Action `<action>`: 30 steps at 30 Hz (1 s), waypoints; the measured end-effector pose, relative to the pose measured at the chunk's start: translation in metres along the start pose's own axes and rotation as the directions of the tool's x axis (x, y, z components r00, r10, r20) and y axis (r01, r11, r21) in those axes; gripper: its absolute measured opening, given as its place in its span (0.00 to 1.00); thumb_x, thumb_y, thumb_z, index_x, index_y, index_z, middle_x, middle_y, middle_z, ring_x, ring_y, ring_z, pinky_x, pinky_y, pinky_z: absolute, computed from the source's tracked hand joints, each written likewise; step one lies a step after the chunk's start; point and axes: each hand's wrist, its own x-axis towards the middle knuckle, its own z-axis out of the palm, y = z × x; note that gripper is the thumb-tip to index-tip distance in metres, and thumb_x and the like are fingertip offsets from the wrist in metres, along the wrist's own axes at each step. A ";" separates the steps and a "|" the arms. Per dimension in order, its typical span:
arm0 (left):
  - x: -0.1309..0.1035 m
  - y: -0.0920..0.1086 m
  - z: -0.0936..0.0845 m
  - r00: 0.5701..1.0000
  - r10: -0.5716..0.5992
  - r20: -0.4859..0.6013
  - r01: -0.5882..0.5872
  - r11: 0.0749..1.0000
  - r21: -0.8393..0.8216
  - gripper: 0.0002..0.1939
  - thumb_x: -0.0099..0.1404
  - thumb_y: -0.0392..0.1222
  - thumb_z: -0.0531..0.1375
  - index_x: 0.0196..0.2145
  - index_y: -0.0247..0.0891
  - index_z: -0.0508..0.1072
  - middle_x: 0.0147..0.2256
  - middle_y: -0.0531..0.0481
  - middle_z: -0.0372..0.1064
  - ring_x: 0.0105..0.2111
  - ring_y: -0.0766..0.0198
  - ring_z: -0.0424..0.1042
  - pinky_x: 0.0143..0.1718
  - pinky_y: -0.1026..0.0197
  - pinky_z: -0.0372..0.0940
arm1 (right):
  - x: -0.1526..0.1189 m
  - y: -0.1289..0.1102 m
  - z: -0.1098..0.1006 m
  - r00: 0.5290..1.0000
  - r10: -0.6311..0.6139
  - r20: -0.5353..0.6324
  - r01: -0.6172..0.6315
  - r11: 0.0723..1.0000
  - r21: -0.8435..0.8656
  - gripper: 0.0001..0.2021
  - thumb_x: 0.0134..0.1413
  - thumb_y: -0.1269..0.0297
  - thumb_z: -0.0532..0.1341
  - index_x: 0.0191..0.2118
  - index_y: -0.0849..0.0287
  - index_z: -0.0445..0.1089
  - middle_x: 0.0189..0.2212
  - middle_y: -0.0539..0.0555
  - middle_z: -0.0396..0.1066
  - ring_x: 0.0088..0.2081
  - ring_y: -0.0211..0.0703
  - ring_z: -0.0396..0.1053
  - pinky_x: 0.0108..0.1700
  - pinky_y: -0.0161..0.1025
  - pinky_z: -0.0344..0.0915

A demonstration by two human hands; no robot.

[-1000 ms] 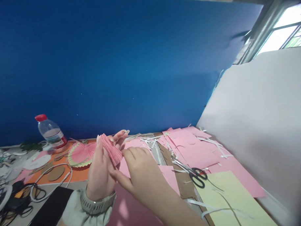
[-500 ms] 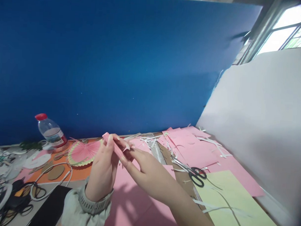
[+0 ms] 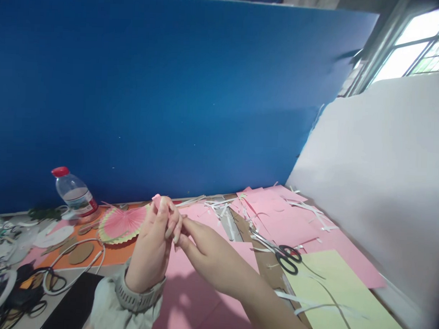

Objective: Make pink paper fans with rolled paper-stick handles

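A narrow folded strip of pink paper (image 3: 156, 199) pokes out above my left hand (image 3: 152, 248), whose thumb and fingers are closed on it. Most of the strip is hidden behind the left fingers. My right hand (image 3: 216, 255) meets the left fingertips, its thumb and forefinger pinched at the strip's lower end, which is covered from sight. Beneath both hands lies a large pink paper sheet (image 3: 189, 288). To the left, a pleated pink paper fan (image 3: 124, 222) with a pale yellow edge rests on an orange sheet (image 3: 121, 252).
Black-handled scissors (image 3: 287, 257) lie to the right, partly over a pale yellow sheet (image 3: 341, 293). Pink sheets (image 3: 289, 222) and white paper strips (image 3: 223, 208) cover the back right. A red-capped bottle (image 3: 76, 195), cardboard discs (image 3: 80, 253) and cables (image 3: 24, 287) occupy the left. A blue partition (image 3: 193, 96) stands behind.
My left fingers have curled down over the pink strip, hiding its length that showed before. The right hand has shifted slightly, staying at the left fingertips.
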 end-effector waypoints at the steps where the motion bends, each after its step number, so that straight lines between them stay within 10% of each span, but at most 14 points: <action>1: 0.000 0.000 0.000 1.000 -0.009 0.006 0.009 1.000 -0.002 0.14 0.70 0.49 0.50 0.29 0.39 0.61 0.20 0.59 0.48 0.18 0.72 0.49 0.19 0.72 0.55 | 0.000 0.001 0.000 1.000 0.002 0.001 -0.002 1.000 0.021 0.07 0.64 0.69 0.49 0.38 0.56 0.63 0.35 0.51 0.67 0.37 0.42 0.64 0.40 0.39 0.57; 9: 0.003 0.004 -0.001 0.996 -0.090 -0.006 0.090 0.996 -0.015 0.14 0.68 0.49 0.53 0.27 0.40 0.59 0.20 0.60 0.48 0.17 0.73 0.50 0.14 0.75 0.57 | 0.006 0.013 0.008 0.999 0.023 0.045 -0.035 0.954 0.298 0.09 0.65 0.60 0.49 0.40 0.56 0.63 0.33 0.50 0.62 0.37 0.41 0.61 0.42 0.40 0.57; 18: 0.003 0.006 -0.011 0.972 -0.232 0.040 0.229 0.971 0.071 0.19 0.62 0.56 0.57 0.41 0.38 0.68 0.29 0.54 0.70 0.12 0.74 0.64 0.08 0.72 0.61 | 0.015 0.029 0.006 0.971 -0.047 0.234 -0.143 0.670 0.728 0.15 0.60 0.50 0.53 0.34 0.58 0.63 0.26 0.49 0.60 0.29 0.38 0.60 0.40 0.40 0.60; 30: -0.004 0.010 -0.009 0.973 -0.227 0.032 0.210 0.939 0.273 0.17 0.62 0.53 0.59 0.38 0.35 0.68 0.38 0.46 0.77 0.10 0.77 0.65 0.08 0.75 0.61 | 0.016 0.028 0.008 0.957 -0.094 0.273 -0.187 0.520 0.834 0.17 0.61 0.52 0.53 0.29 0.61 0.66 0.23 0.50 0.65 0.27 0.37 0.62 0.37 0.38 0.58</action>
